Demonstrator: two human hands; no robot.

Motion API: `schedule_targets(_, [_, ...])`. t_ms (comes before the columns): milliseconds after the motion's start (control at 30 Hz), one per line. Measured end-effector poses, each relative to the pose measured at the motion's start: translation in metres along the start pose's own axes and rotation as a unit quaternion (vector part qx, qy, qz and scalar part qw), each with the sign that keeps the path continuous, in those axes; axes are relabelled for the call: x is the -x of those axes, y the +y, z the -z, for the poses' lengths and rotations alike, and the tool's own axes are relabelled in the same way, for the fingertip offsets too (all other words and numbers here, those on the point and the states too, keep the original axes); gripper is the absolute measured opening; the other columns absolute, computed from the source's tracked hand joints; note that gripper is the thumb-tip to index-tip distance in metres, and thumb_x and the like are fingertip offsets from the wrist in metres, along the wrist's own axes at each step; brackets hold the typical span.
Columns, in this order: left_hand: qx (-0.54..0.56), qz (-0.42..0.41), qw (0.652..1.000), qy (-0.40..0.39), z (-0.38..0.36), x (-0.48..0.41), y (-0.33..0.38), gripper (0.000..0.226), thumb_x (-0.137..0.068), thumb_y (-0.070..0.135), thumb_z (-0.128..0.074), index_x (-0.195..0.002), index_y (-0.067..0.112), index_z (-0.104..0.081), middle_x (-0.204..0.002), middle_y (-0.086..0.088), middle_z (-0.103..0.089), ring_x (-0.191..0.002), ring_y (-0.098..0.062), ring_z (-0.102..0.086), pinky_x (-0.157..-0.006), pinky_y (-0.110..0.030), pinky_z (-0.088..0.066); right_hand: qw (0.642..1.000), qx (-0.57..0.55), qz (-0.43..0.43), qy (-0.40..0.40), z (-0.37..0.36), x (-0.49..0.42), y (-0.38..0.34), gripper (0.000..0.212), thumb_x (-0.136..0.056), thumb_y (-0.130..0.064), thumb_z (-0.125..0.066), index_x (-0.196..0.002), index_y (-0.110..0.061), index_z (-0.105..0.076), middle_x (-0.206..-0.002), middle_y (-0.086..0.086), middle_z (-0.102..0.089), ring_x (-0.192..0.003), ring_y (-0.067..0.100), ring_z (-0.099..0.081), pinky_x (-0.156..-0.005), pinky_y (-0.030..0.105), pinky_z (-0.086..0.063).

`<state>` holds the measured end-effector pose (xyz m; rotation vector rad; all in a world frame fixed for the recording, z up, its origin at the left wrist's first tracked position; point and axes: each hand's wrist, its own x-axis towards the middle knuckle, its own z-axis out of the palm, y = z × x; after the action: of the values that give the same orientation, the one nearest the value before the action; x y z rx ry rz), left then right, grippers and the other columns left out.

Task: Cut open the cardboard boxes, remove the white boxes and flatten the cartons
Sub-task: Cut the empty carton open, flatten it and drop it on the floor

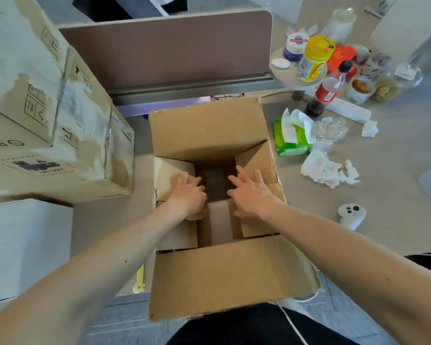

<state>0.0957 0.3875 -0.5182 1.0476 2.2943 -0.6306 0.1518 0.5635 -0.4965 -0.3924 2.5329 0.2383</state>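
I am pressing inside the carton (209, 275), right hand (251, 195) spread flat; whether my left hand (189, 195) is gripping, I cannot tell. Uneven pushing is probably risking torn flaps (169, 175).

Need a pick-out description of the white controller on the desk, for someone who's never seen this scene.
Start at the open cardboard carton in the middle of the desk, then look right of it, on the side nearer the person. The controller lies there alone. Unlike the crumpled white tissues farther back, it is smooth and moulded, with dark buttons on top.
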Motion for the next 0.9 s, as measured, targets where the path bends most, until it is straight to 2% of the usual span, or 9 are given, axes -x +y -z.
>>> schedule_targets(133, [-0.026, 0.001, 0.999, -0.039, 0.0, 0.0, 0.002, 0.043, -0.1, 0.047, -0.039, -0.123, 0.023, -0.066, -0.137, 0.0, -0.059, -0.146, -0.027, -0.028, -0.115, -0.061, -0.008, 0.996, 0.071, -0.004, -0.062, -0.01, -0.01, 0.0, 0.058, -0.094, -0.049, -0.056, -0.144, -0.024, -0.045, -0.159, 0.01, -0.029, -0.15, 0.038, 0.002, -0.11, 0.071, 0.002])
schedule_targets(233, [0.008, -0.013, 1.0, -0.005, 0.007, 0.006, -0.004, 0.033, -0.1, 0.039, -0.044, -0.107, 0.022, -0.072, -0.118, 0.0, -0.069, -0.138, -0.026, -0.039, -0.115, -0.062, -0.012, 0.994, 0.083, -0.012, -0.065, -0.009, -0.011, 0.001, 0.053, -0.094, -0.05, -0.053, -0.141, -0.024, -0.048, -0.15, 0.009, -0.042, -0.147, 0.039, -0.012, -0.108, 0.073, 0.003])
schedule_targets(400, [0.047, -0.022, 0.985, 0.165, 0.029, 0.027, -0.018, 0.036, -0.095, 0.042, -0.045, -0.08, 0.024, -0.072, -0.087, 0.005, -0.069, -0.108, -0.018, -0.051, -0.106, -0.052, -0.027, 0.997, 0.078, 0.025, 0.01, 0.003, 0.003, 0.0, 0.042, -0.089, -0.052, -0.057, -0.122, -0.026, -0.06, -0.132, 0.005, -0.051, -0.137, 0.034, -0.031, -0.106, 0.075, -0.003])
schedule_targets(467, [0.125, -0.024, 0.96, 0.249, 0.036, 0.041, -0.029, 0.033, -0.087, 0.036, -0.047, -0.061, 0.023, -0.062, -0.069, 0.007, -0.063, -0.093, -0.014, -0.05, -0.099, -0.047, -0.028, 0.995, 0.06, 0.041, 0.067, 0.017, 0.015, 0.001, 0.04, -0.088, -0.054, -0.055, -0.117, -0.028, -0.063, -0.128, 0.004, -0.049, -0.134, 0.031, -0.032, -0.105, 0.075, -0.003])
schedule_targets(533, [0.201, -0.019, 0.926, 0.32, 0.046, 0.058, -0.041, 0.028, -0.078, 0.03, -0.051, -0.051, 0.023, -0.05, -0.058, 0.01, -0.055, -0.084, -0.012, -0.047, -0.093, -0.043, -0.027, 0.992, 0.021, 0.044, 0.116, 0.034, 0.03, 0.006, 0.035, -0.088, -0.048, -0.054, -0.115, -0.027, -0.064, -0.129, 0.006, -0.045, -0.134, 0.031, -0.029, -0.106, 0.073, -0.002])
schedule_targets(600, [0.244, -0.015, 0.903, 0.354, 0.053, 0.073, -0.054, 0.026, -0.073, 0.025, -0.056, -0.049, 0.021, -0.045, -0.055, 0.011, -0.049, -0.08, -0.01, -0.046, -0.09, -0.037, -0.022, 0.984, -0.021, 0.029, 0.172, 0.048, 0.044, 0.019, 0.03, -0.086, -0.043, -0.053, -0.109, -0.028, -0.065, -0.127, 0.005, -0.044, -0.133, 0.03, -0.03, -0.108, 0.07, -0.005])
schedule_targets(700, [0.267, -0.004, 0.89, 0.369, 0.052, 0.091, -0.073, 0.025, -0.07, 0.023, -0.057, -0.05, 0.021, -0.041, -0.054, 0.009, -0.044, -0.075, -0.008, -0.045, -0.086, -0.031, -0.019, 0.967, -0.074, 0.01, 0.245, 0.054, 0.058, 0.044, 0.02, -0.083, -0.036, -0.061, -0.1, -0.029, -0.069, -0.12, 0.001, -0.049, -0.129, 0.028, -0.035, -0.109, 0.062, -0.016])
schedule_targets(800, [0.267, 0.007, 0.892, 0.364, 0.042, 0.105, -0.088, 0.023, -0.071, 0.029, -0.056, -0.053, 0.022, -0.043, -0.057, 0.01, -0.045, -0.075, -0.007, -0.043, -0.087, -0.034, -0.024, 0.956, -0.103, -0.009, 0.273, 0.057, 0.066, 0.059, 0.02, -0.08, -0.029, -0.069, -0.099, -0.026, -0.073, -0.115, 0.002, -0.053, -0.123, 0.029, -0.042, -0.105, 0.058, -0.026])
schedule_targets(900, [0.274, 0.034, 0.902, 0.332, 0.04, 0.116, -0.096, 0.017, -0.07, 0.035, -0.057, -0.058, 0.026, -0.05, -0.064, 0.012, -0.052, -0.083, -0.01, -0.048, -0.094, -0.039, -0.025, 0.94, -0.138, -0.041, 0.31, 0.058, 0.075, 0.075, 0.023, -0.078, -0.022, -0.074, -0.101, -0.022, -0.074, -0.11, 0.005, -0.054, -0.116, 0.031, -0.046, -0.098, 0.056, -0.034])
